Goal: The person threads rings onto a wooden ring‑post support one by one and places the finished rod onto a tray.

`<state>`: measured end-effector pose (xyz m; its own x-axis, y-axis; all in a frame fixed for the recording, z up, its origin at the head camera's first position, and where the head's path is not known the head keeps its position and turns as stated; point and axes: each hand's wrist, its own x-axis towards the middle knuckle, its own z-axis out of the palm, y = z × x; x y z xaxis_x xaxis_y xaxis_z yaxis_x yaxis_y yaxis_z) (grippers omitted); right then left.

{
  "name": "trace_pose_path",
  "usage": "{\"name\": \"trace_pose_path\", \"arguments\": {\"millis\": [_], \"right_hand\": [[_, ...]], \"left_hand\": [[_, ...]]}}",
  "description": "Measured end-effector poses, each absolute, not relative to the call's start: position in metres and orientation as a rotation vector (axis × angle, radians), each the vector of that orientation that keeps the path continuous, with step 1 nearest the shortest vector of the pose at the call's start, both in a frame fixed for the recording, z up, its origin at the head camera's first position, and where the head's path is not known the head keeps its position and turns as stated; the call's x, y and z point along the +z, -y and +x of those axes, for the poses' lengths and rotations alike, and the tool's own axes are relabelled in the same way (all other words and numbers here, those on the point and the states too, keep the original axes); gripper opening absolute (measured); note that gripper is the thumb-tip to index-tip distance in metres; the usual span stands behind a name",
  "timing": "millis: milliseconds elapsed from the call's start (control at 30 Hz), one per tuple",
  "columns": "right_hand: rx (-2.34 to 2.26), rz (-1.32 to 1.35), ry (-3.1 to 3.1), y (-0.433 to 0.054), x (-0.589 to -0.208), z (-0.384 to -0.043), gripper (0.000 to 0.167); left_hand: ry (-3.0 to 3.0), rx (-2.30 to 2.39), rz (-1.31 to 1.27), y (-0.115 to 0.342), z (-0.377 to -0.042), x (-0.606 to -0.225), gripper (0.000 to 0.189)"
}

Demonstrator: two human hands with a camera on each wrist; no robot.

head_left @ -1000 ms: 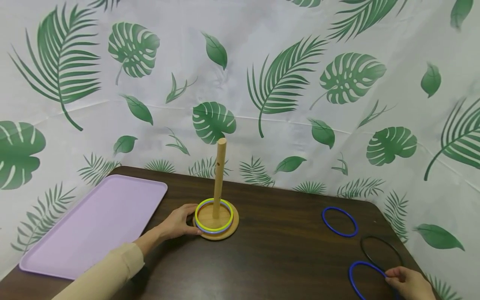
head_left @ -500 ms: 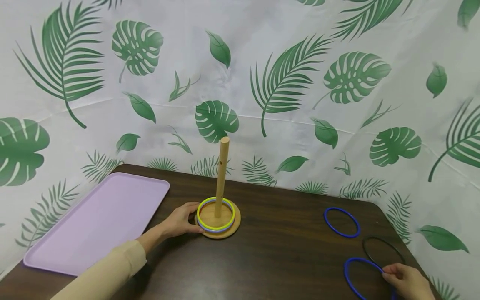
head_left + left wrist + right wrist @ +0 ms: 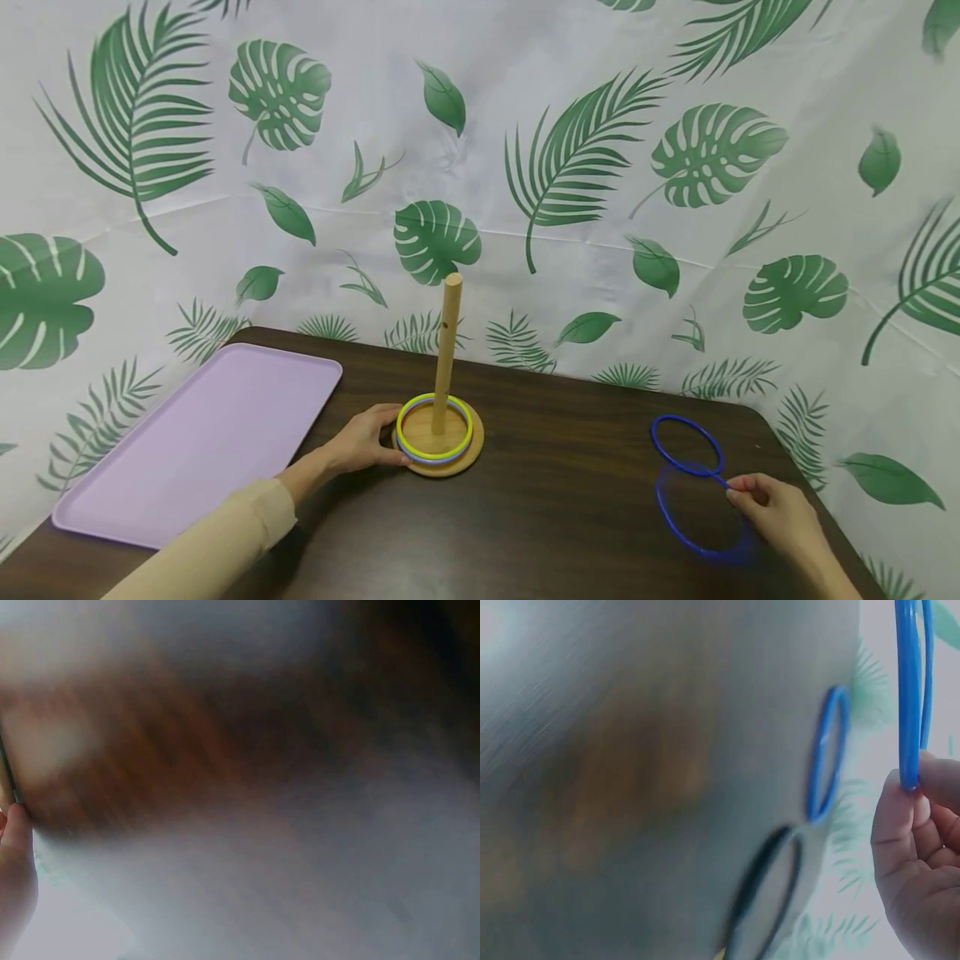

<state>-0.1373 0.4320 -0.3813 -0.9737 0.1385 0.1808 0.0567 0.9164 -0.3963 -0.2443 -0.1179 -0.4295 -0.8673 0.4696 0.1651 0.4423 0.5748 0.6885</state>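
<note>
Blue ring (image 3: 910, 697) in your right hand (image 3: 776, 508), base (image 3: 478, 435) in your left hand (image 3: 363, 439)

Your right hand pinches the ring by its edge, thumb meeting fingertips with no gap beyond the ring's thickness. That hold leaves nearly the whole hoop free of your fingers, presumably so its opening stays unobstructed. The hoop is tilted and blurred over the right side of the table (image 3: 555, 492), and seems to be lifted off it. In the head view it overlaps the second blue ring (image 3: 821, 746), which lies flat farther back; whether they touch you cannot tell from there. The right wrist view also shows a black ring (image 3: 750, 881) on the table, near that second one.

Your left hand is bent round the left side of the base, thumb in front and fingers toward the back, probably to steady it. Whether those fingers also press the rings is unclear. The yellow ring (image 3: 435, 456) sits on top of the light-blue ring (image 3: 435, 462), both around the post (image 3: 446, 350), which stands up from the base. Your tray (image 3: 217, 442) lies well to the left, partly hidden by your sleeve (image 3: 217, 537), perhaps kept there to leave your hands room.
</note>
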Motion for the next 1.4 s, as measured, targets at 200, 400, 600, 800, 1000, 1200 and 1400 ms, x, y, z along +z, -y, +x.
{"name": "trace_pose_path", "arguments": {"millis": [200, 400, 600, 800, 1000, 1200, 1400], "right_hand": [[0.763, -0.081, 2.782, -0.401, -0.359, -0.155, 0.025], [0.906, 0.014, 2.665, -0.366, -0.338, -0.175, 0.023], [1.027, 0.076, 2.59, -0.334, -0.32, -0.193, 0.026], [1.311, 0.125, 2.511, -0.3, -0.3, -0.206, 0.029], [1.477, 0.172, 2.418, -0.271, -0.281, -0.216, 0.032], [1.559, 0.244, 2.36, -0.245, -0.265, -0.225, 0.021], [1.564, 0.303, 2.332, -0.219, -0.249, -0.234, 0.025]], "left_hand": [[-2.754, 1.193, 0.806, 0.117, -0.245, -0.429, 0.079], [-2.75, 1.198, 0.797, 0.118, -0.244, -0.43, 0.079], [-2.732, 1.225, 0.818, 0.118, -0.244, -0.43, 0.077], [-2.734, 1.213, 0.801, 0.117, -0.244, -0.43, 0.078], [-2.731, 1.205, 0.775, 0.117, -0.243, -0.429, 0.08], [-2.735, 1.213, 0.785, 0.117, -0.243, -0.429, 0.08], [-2.74, 1.213, 0.793, 0.118, -0.243, -0.43, 0.079]]}}
